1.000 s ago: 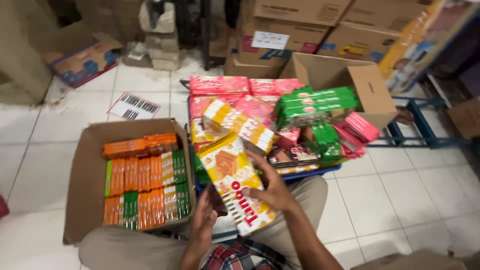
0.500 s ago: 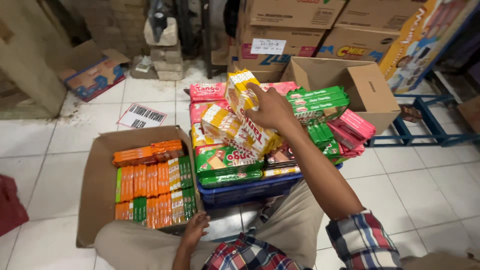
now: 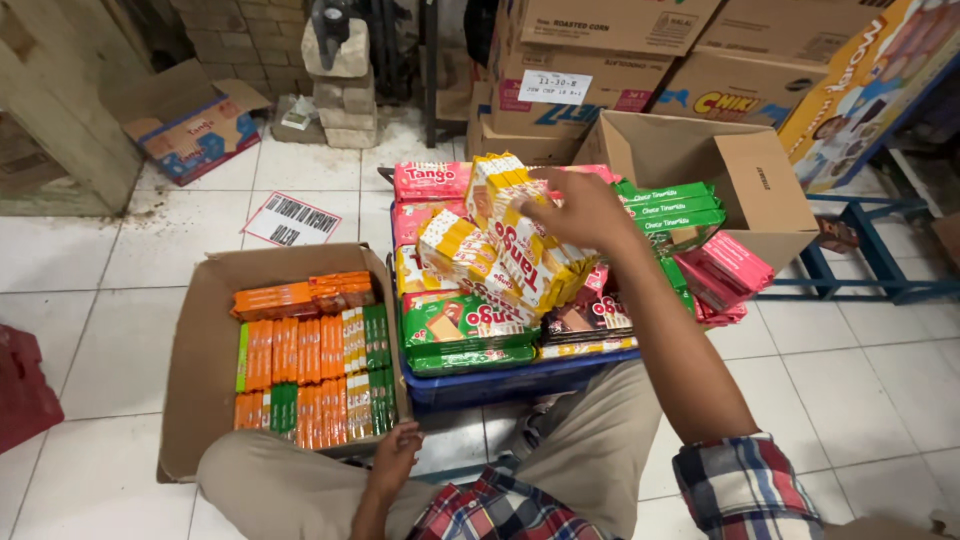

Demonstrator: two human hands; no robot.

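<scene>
Head-camera view: the right hand [image 3: 590, 210] is being laid, fingers spread, on the upper end of a yellow-and-white wafer multipack with red lettering [image 3: 525, 245]; whether it is actually being gripped cannot be told. The multipack is being rested on top of the heap of snack packs in a blue plastic crate [image 3: 500, 385], its long axis running from the far left down toward the near right, tilted, with the near end lower. A smaller yellow-and-white wafer pack [image 3: 452, 243] is lying just beside it on the left, and a green wafer multipack [image 3: 462, 325] is lying beneath. Flat green packs [image 3: 668, 205] and pink packs [image 3: 730, 270] are being carried on the crate's right side. The left hand [image 3: 395, 455] is being held loosely open and empty at the near edge of a brown cardboard box of orange and green bars [image 3: 300, 350], on the white tiled floor [image 3: 100, 320].
</scene>
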